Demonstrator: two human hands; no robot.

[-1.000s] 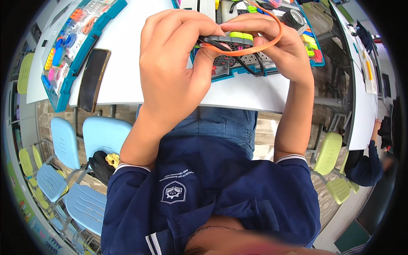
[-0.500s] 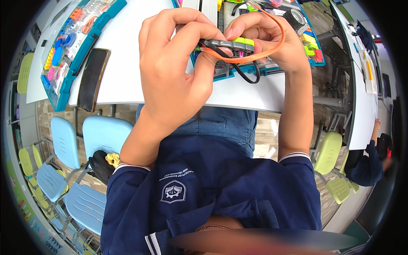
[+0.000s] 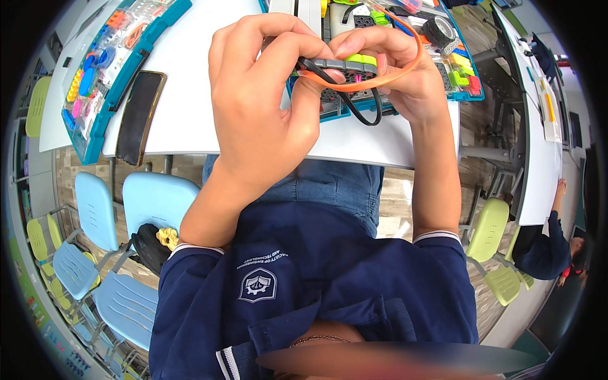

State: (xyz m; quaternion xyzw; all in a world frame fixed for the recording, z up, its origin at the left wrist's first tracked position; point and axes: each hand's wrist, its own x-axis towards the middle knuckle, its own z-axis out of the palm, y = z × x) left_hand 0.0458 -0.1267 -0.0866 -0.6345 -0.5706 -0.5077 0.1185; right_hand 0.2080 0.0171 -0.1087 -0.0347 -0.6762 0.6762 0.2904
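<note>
1. Head view, my hands: my left hand [image 3: 263,107] is curled, thumb and fingertips pinching the near end of a small grey building piece [image 3: 332,65] with a lime-green block on its far end. My right hand [image 3: 396,69] closes round the other end, fingers folded over the top, so the piece sits between both hands, held above the white table [image 3: 190,120] just in front of the teal parts tray [image 3: 465,95].

2. Head view, the bands: an orange rubber band [image 3: 386,79] loops from under my left thumb, round the outside of my right hand. A black cord [image 3: 367,114] hangs in a loop below the piece.

3. Head view, handling: I judge the piece light, rigid plastic, smooth enough to slip, so I pinch its flat sides near the ends. The orange band looks soft and stretchy; under tension it could snap off, so I keep my thumb pressed on it. The cord seems limp and best left dangling.

4. Head view, surroundings: a second tray of coloured parts [image 3: 101,63] and a dark phone [image 3: 136,117] lie to my left, well apart from my hands.
</note>
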